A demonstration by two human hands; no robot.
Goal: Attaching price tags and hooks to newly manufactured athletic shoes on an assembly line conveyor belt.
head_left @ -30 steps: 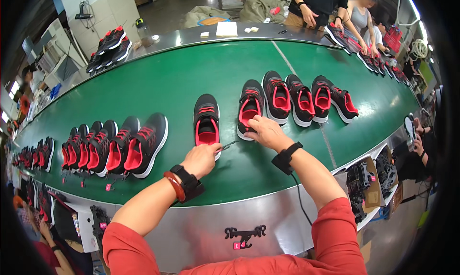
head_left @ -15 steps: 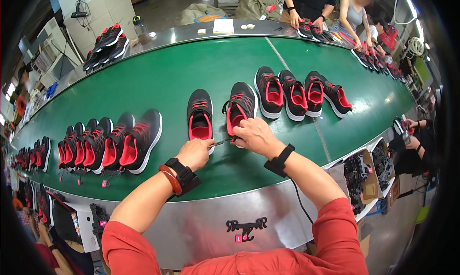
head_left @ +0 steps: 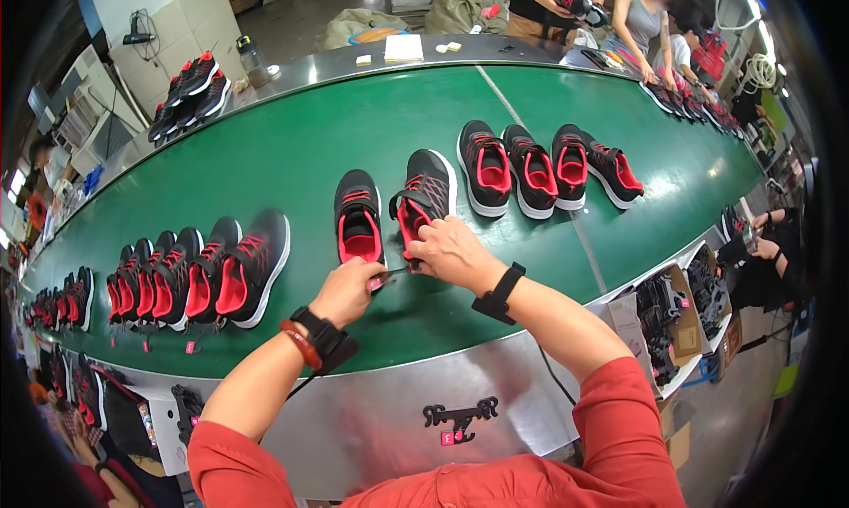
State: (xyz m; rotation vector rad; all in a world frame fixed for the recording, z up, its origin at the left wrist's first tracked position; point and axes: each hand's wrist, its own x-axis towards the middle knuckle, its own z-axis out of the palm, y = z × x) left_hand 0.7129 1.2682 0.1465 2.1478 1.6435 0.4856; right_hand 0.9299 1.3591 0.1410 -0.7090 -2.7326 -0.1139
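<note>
In front of me on the green belt stand two black sneakers with red linings, a left sneaker (head_left: 360, 209) and a right sneaker (head_left: 426, 183), heels toward me. My left hand (head_left: 348, 293) is closed at the left sneaker's heel, pinching a small black plastic shoe hanger (head_left: 394, 276) with a pink tag. My right hand (head_left: 455, 253) is closed on the right sneaker's heel, at the hanger's other end; its fingertips partly hide the contact. Another black shoe hanger (head_left: 460, 413) with a pink tag lies on the metal ledge close to my body.
Several matching sneakers (head_left: 252, 269) stand in a row at left, with pink tags by their heels. More sneakers (head_left: 485, 168) are at right. Boxes of black hangers (head_left: 685, 331) stand at the lower right. Across the green belt (head_left: 265, 176), a person holds a shoe (head_left: 581, 8).
The two sneakers and my hands have shifted slightly left. My left hand has tilted the hanger, and its pink tag now shows. Across the belt, a person has lifted a shoe.
</note>
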